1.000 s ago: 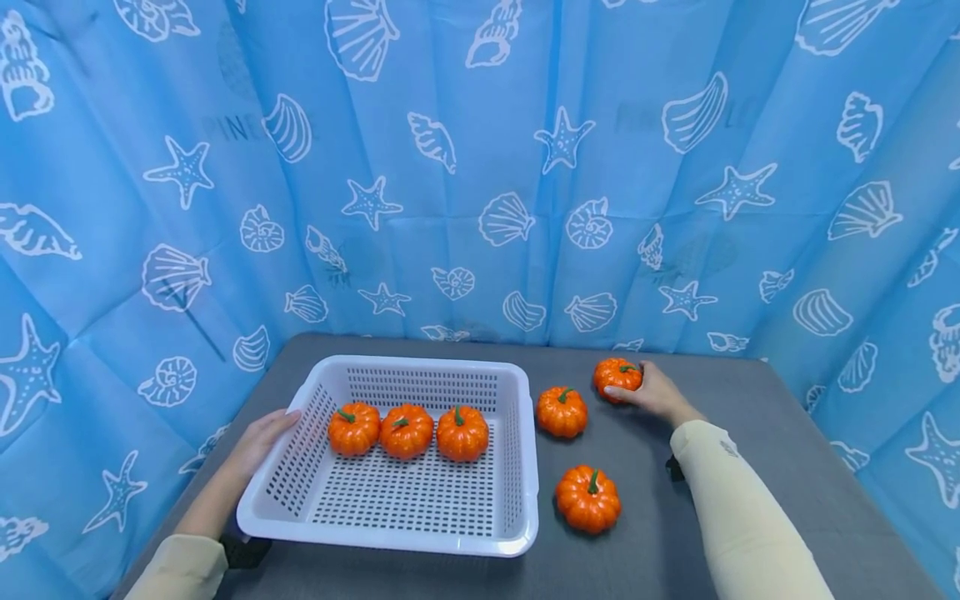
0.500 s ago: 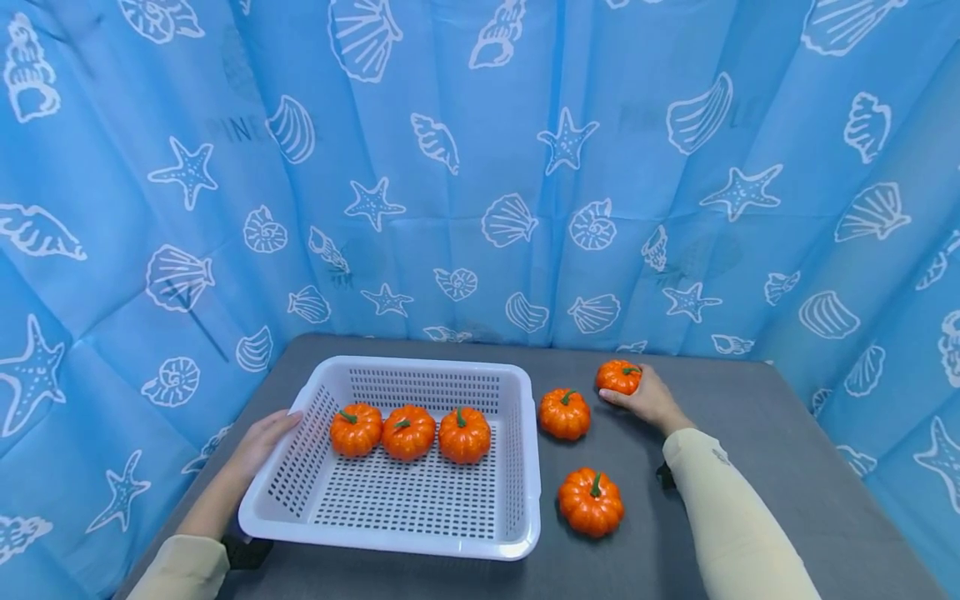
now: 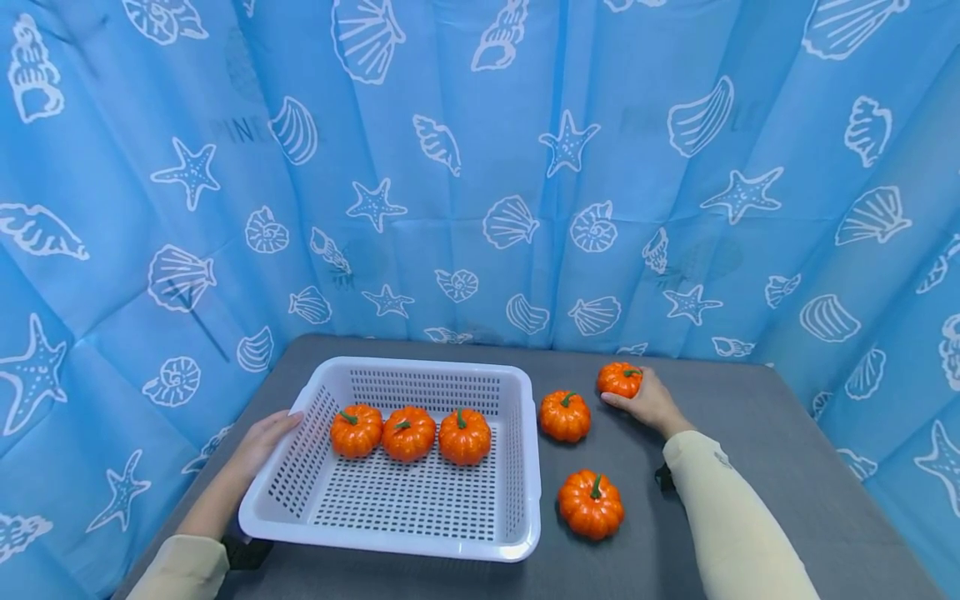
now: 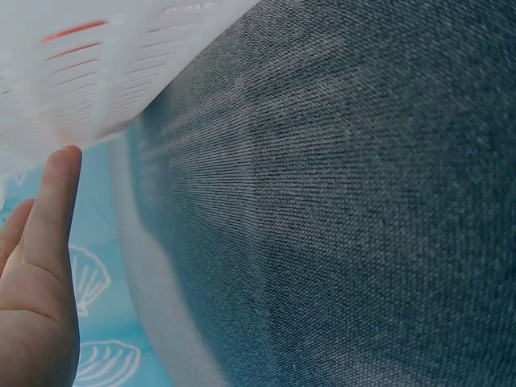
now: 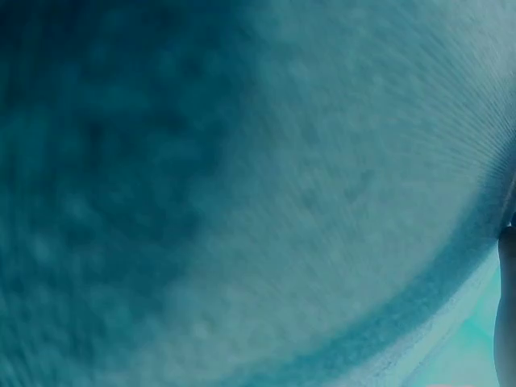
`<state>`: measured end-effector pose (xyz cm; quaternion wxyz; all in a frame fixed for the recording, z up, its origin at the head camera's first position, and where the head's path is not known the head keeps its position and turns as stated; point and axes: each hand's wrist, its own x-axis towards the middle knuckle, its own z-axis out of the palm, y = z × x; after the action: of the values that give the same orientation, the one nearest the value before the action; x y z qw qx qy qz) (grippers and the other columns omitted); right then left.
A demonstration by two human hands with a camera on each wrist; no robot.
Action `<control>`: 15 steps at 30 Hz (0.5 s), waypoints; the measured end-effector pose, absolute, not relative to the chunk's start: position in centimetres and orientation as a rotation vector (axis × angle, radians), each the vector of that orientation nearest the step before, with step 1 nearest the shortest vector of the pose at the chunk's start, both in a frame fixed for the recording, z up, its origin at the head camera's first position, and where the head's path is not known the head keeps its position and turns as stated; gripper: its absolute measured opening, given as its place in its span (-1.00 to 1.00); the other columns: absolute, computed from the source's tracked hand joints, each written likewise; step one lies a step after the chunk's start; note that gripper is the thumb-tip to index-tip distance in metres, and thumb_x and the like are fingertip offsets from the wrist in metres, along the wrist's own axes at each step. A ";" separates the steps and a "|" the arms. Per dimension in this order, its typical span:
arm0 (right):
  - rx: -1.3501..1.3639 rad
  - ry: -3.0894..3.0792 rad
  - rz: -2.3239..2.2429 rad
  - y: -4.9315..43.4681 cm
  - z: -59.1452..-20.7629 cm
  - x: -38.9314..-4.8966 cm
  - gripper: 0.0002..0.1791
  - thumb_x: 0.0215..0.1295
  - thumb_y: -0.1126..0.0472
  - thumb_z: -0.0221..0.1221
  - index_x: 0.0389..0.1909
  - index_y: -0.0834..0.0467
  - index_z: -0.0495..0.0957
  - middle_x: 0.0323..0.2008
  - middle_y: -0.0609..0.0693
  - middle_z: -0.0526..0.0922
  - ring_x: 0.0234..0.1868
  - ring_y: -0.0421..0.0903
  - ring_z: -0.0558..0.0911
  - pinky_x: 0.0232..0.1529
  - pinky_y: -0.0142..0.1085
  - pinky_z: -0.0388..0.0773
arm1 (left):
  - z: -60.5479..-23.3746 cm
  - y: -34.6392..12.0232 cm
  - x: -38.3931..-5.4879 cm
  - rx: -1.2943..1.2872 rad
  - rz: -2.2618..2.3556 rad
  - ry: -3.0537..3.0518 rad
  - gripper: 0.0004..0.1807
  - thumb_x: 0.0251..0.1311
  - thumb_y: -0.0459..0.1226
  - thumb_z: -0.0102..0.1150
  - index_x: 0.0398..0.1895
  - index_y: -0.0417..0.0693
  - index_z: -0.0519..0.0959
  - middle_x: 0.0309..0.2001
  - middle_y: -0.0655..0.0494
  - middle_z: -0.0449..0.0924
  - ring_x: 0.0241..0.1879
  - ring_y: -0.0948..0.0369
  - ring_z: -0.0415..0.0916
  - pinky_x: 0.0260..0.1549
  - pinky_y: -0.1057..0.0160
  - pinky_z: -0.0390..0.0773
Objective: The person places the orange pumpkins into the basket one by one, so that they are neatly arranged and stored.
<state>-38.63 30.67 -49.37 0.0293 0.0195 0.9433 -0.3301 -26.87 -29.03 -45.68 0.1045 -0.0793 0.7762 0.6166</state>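
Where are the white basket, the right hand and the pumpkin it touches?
White basket [image 3: 390, 543]: head view, near rim.
Right hand [image 3: 652, 405]: head view, back of the hand.
Touched pumpkin [image 3: 617, 380]: head view, shell left of stem.

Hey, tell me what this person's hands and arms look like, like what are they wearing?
The left hand and right hand are bare, without gloves. The left sleeve and right sleeve are plain cream; the right has a small greyish mark near its cuff.
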 end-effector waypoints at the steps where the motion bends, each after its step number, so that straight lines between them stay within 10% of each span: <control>1: 0.061 2.910 -1.014 30.8 -49.4 -38.7 0.10 0.10 -0.28 0.23 0.29 0.46 -0.04 0.08 0.43 0.32 0.00 0.25 0.43 0.08 0.11 0.41 | -45.7 -29.0 -26.9 -0.232 1.817 2.292 -0.32 0.33 0.17 -0.14 0.36 -0.01 0.13 0.08 -0.28 0.51 -0.20 -0.11 0.66 -0.34 -0.13 0.65; 15: -0.021 2.907 -1.113 30.7 -47.4 -39.1 0.07 0.12 -0.18 0.26 0.33 0.42 -0.08 0.14 0.43 0.27 0.04 0.26 0.41 0.10 0.12 0.42 | -45.8 -29.1 -27.0 -0.242 1.833 2.276 -0.30 0.32 0.18 -0.13 0.38 0.02 0.11 0.11 -0.25 0.49 -0.17 -0.10 0.66 -0.31 -0.13 0.65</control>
<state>-39.11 30.74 -47.36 0.0146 -0.0066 0.9338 -0.3575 -26.98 -29.11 -45.82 0.1045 -0.0820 0.7719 0.6218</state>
